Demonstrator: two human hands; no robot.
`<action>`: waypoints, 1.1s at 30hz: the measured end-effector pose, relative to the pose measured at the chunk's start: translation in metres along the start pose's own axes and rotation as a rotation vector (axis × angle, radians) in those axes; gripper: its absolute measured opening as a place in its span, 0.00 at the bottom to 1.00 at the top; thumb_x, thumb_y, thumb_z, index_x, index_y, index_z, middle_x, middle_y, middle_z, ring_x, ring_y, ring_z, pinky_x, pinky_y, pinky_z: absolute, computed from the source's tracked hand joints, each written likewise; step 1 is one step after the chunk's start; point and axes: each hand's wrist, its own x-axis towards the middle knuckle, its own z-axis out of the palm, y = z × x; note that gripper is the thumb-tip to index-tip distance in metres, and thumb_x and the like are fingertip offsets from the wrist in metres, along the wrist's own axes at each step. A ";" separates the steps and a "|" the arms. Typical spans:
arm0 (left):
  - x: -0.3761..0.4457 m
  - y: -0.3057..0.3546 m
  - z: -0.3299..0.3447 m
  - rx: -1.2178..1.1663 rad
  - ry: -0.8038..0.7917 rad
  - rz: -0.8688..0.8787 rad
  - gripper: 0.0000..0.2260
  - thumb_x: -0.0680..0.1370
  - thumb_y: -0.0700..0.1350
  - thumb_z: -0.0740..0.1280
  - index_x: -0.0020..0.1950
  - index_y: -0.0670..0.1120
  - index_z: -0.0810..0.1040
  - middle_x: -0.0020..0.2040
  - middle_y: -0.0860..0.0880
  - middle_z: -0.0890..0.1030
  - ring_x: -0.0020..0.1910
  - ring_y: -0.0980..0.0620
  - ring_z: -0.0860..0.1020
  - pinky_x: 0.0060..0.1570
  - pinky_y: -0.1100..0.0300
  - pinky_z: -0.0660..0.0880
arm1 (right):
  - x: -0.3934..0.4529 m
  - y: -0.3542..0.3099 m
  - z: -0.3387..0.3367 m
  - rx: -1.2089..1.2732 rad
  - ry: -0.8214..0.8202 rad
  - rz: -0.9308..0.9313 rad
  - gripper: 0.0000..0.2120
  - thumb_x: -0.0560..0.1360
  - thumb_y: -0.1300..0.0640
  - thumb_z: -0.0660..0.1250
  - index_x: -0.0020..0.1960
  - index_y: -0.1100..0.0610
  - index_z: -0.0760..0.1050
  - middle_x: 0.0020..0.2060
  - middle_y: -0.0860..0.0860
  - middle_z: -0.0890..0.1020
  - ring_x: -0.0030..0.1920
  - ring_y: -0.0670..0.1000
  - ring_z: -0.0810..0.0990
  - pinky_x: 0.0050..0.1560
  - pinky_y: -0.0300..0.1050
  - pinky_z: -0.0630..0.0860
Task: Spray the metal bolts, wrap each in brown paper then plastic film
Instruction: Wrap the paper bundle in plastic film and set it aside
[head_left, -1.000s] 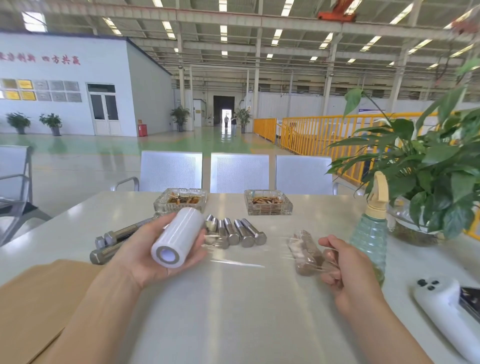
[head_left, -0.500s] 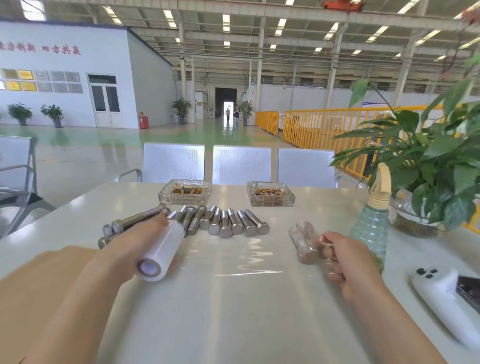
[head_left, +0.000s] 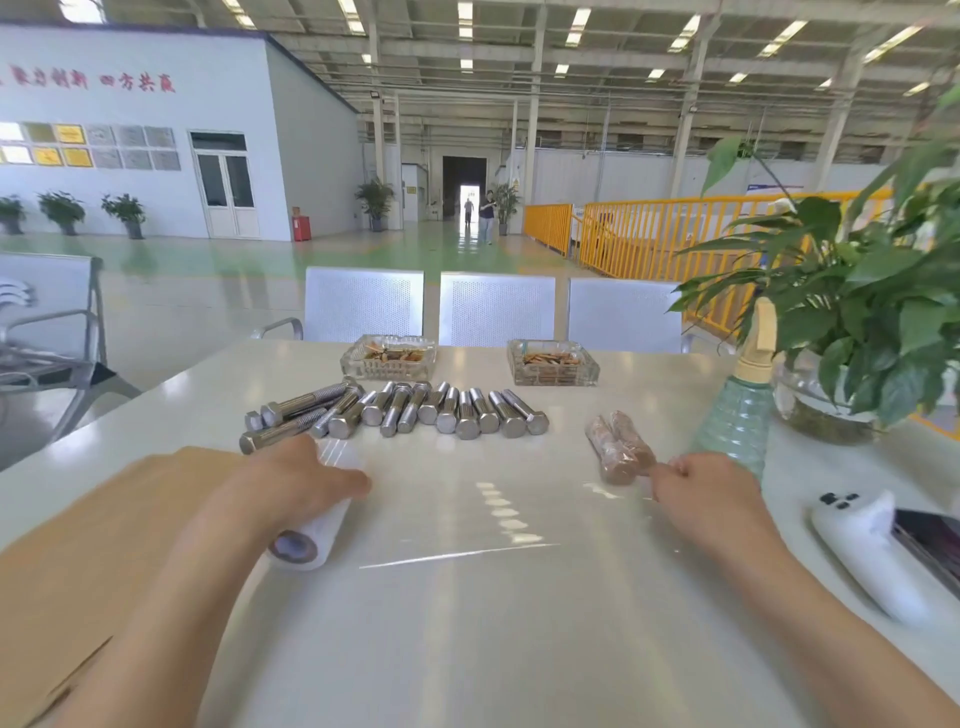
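Bolts (head_left: 415, 413): bare metal ones lie in a row on the white table (head_left: 519, 649), in front of two glass ashtrays (head_left: 388, 357).
Wrapped bolts (head_left: 618, 449): two in brown paper and film, side by side right of the row, just in front of the right hand.
Film roll (head_left: 311, 530): lying on the table under the left hand, open core toward the camera.
Left hand (head_left: 296, 480): on top of the roll, fingers curled over it, grasping it.
Right hand (head_left: 706, 493): fingers curled, fingertips at the near end of the wrapped bolts; whether it pinches film there I cannot tell.
Brown paper (head_left: 78, 561): flat at the left table edge.
Spray bottle (head_left: 740, 410): upright, right of the wrapped bolts, beside a plant (head_left: 857, 312).
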 end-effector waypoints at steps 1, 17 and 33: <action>0.000 -0.001 0.000 0.006 -0.007 -0.006 0.21 0.70 0.61 0.73 0.52 0.47 0.76 0.45 0.47 0.79 0.41 0.51 0.77 0.36 0.59 0.69 | -0.003 0.002 0.001 -0.101 0.012 -0.009 0.18 0.80 0.50 0.61 0.34 0.55 0.75 0.34 0.51 0.77 0.42 0.59 0.79 0.41 0.48 0.74; 0.004 0.002 0.007 0.109 0.002 0.006 0.20 0.67 0.65 0.72 0.42 0.51 0.72 0.43 0.52 0.77 0.39 0.56 0.73 0.32 0.61 0.65 | 0.003 0.028 -0.029 0.762 -0.461 0.370 0.12 0.79 0.51 0.71 0.43 0.57 0.74 0.26 0.48 0.67 0.17 0.43 0.58 0.19 0.29 0.53; -0.004 0.004 0.001 0.085 0.032 0.064 0.24 0.71 0.67 0.71 0.55 0.49 0.77 0.43 0.55 0.72 0.46 0.51 0.73 0.36 0.59 0.64 | -0.008 0.029 -0.037 0.912 -0.386 0.356 0.12 0.74 0.49 0.76 0.43 0.55 0.76 0.26 0.46 0.66 0.18 0.42 0.58 0.18 0.30 0.53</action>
